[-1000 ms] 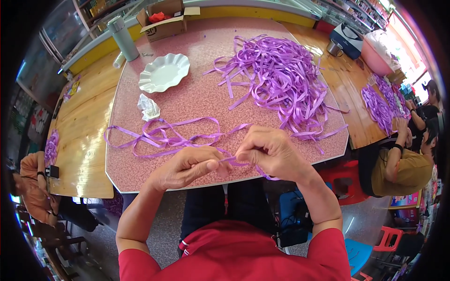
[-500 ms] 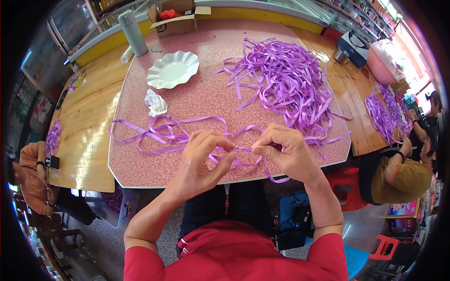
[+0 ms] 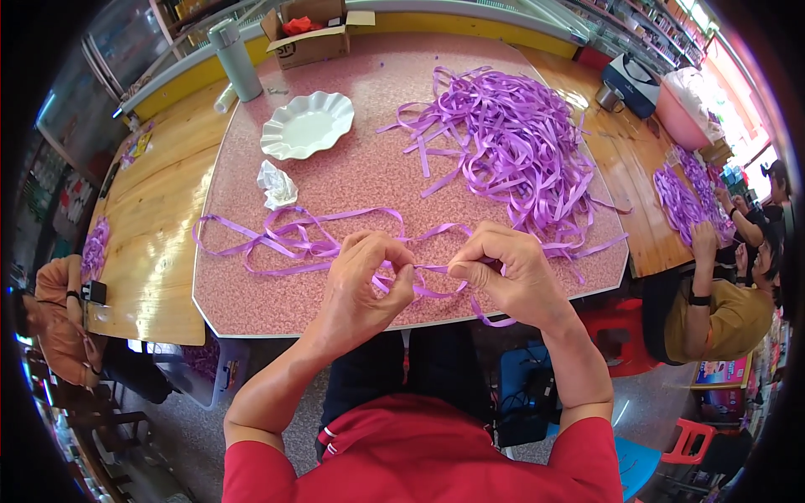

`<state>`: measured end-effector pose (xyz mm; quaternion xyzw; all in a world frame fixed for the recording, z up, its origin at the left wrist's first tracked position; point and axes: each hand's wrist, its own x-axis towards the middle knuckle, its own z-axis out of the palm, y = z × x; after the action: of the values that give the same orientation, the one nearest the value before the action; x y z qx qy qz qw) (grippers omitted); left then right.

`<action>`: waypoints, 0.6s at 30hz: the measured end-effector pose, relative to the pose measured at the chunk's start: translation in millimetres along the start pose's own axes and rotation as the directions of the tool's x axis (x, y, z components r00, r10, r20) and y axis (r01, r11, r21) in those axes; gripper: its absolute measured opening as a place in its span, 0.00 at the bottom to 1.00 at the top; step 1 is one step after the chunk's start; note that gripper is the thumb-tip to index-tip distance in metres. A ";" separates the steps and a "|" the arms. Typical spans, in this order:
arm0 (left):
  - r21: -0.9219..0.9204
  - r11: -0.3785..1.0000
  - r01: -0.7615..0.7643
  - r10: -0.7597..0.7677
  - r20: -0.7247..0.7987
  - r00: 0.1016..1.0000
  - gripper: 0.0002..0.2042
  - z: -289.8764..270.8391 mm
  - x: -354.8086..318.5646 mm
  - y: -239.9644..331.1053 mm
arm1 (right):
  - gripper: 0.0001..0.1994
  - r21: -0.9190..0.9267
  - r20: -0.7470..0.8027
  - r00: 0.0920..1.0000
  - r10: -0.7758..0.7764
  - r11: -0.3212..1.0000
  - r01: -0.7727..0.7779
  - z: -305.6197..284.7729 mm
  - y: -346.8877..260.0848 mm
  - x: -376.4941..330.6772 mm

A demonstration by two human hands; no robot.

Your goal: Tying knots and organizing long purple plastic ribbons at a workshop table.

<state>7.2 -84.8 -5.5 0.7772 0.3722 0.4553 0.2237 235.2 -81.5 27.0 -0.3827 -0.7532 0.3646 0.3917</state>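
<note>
Both my hands pinch one purple ribbon [image 3: 433, 268] above the front part of the pink speckled table [image 3: 369, 180]. My left hand [image 3: 366, 279] is closed, thumb against fingertips on the ribbon. A short stretch of it runs taut across to my right hand [image 3: 508, 270], whose thumb and forefinger also press it together. Whether there is a knot at the left fingertips is too small to tell. Loose loops of purple ribbon [image 3: 289, 243] lie on the table left of my hands. Beyond my right hand rises a big tangled heap of purple ribbons [image 3: 524, 138].
A white scalloped dish [image 3: 308, 126] and a crumpled white tissue [image 3: 277, 185] lie left of centre. At the back stand a pale green flask [image 3: 236, 63] and an open cardboard box [image 3: 313, 44]. People sit at wooden side tables left and right, with more purple ribbons [image 3: 679, 197].
My left thumb and fingers have closed together on the ribbon, and the left hand has shifted slightly left. The person at right has raised a forearm toward the ribbons there.
</note>
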 end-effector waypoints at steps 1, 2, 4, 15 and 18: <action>0.019 1.000 0.023 -0.023 0.009 1.000 0.06 0.0 0.1 -0.2 | 0.04 -0.035 -0.009 1.000 -0.011 0.999 0.011 0.6 -0.9 -0.2; 0.039 0.998 0.046 -0.046 0.019 0.999 0.06 0.1 0.2 -0.6 | 0.04 -0.035 -0.011 1.000 -0.010 0.999 0.010 2.3 -0.3 -0.7; 0.043 0.994 0.099 -0.101 0.033 0.994 0.04 -0.1 -0.8 -3.6 | 0.04 -0.052 -0.037 0.999 -0.013 0.999 0.011 6.3 2.4 -1.4; 0.076 0.994 -0.081 0.077 0.048 0.996 0.07 4.9 7.8 0.6 | 0.03 -0.025 -0.047 0.999 -0.005 1.000 0.003 9.8 0.4 1.7; 0.133 0.976 -0.171 0.148 0.170 0.974 0.05 2.2 13.3 -4.3 | 0.03 -0.038 -0.039 0.999 -0.013 0.999 0.011 1.9 -0.6 4.1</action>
<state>11.6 -71.7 -2.3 0.8528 0.3220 0.3797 0.1574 231.7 -78.7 27.9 -0.3926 -0.7544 0.3404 0.4011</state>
